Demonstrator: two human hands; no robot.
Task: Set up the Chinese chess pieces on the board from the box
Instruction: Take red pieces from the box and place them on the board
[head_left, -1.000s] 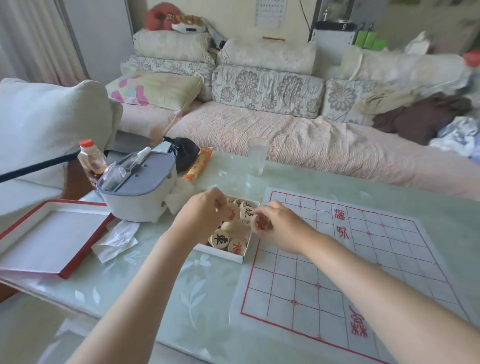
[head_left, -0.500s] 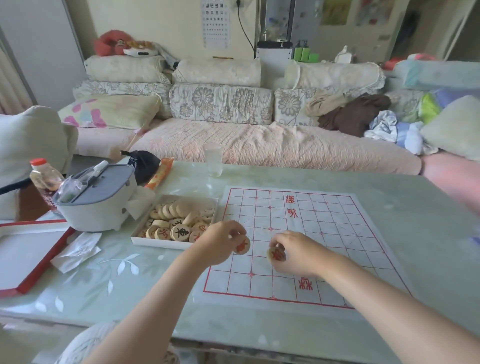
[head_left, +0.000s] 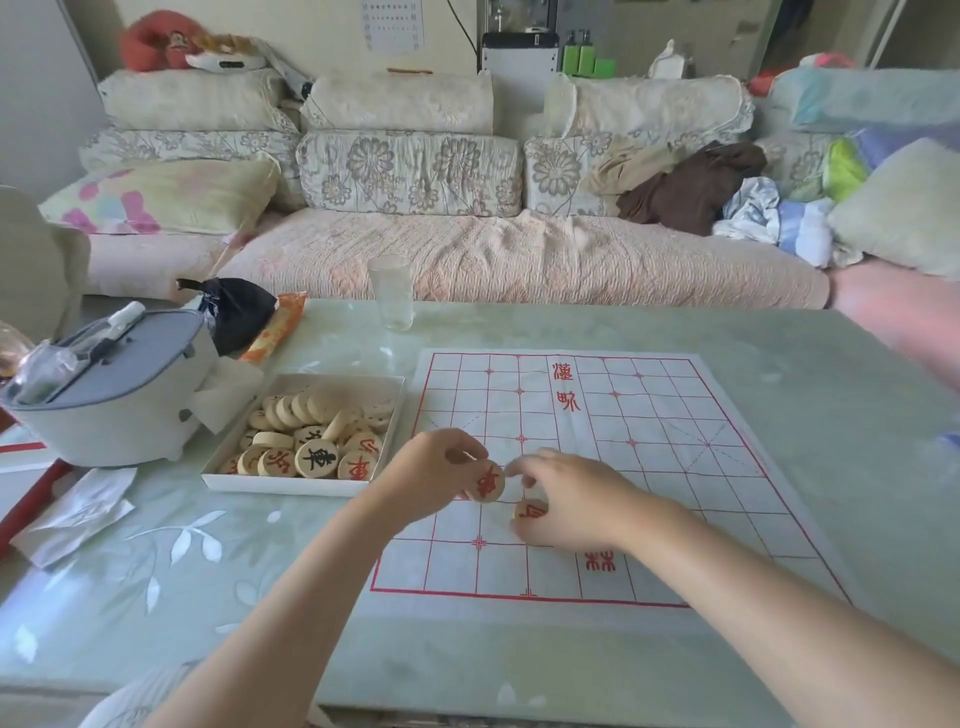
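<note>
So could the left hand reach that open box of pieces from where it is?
Probably yes. The box sits just left of the left hand, lidless, with nothing between them. But that hand is pinching a piece, which it should place first.

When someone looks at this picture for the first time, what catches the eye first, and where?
Probably the two hands over the near left part of the red-lined paper board: the left hand pinches a round red-marked piece, and the right hand holds a second red-marked piece beside it. Next comes the white box heaped with wooden pieces, left of the board.
</note>
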